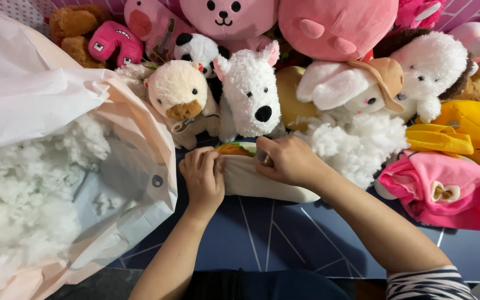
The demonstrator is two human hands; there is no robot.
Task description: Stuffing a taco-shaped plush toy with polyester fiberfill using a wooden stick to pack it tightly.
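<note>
Large pale plastic bag (56, 111) of loose white stuffing (23, 189), mouth gaping toward the mat's left edge within reach; row of plush animals, white dog (251, 94) among them, banked along the dark blue mat's (284, 233) far edge. Cream plush skin (251, 180), limp and unfilled, near the mat's centre: left hand (204, 178) fingers clamped on its end to steady it, right hand (287, 161) fingers curled together at its opening.

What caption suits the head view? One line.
Both hands, left hand and right hand, grip a cream plush shell beside a stuffing bag.
</note>
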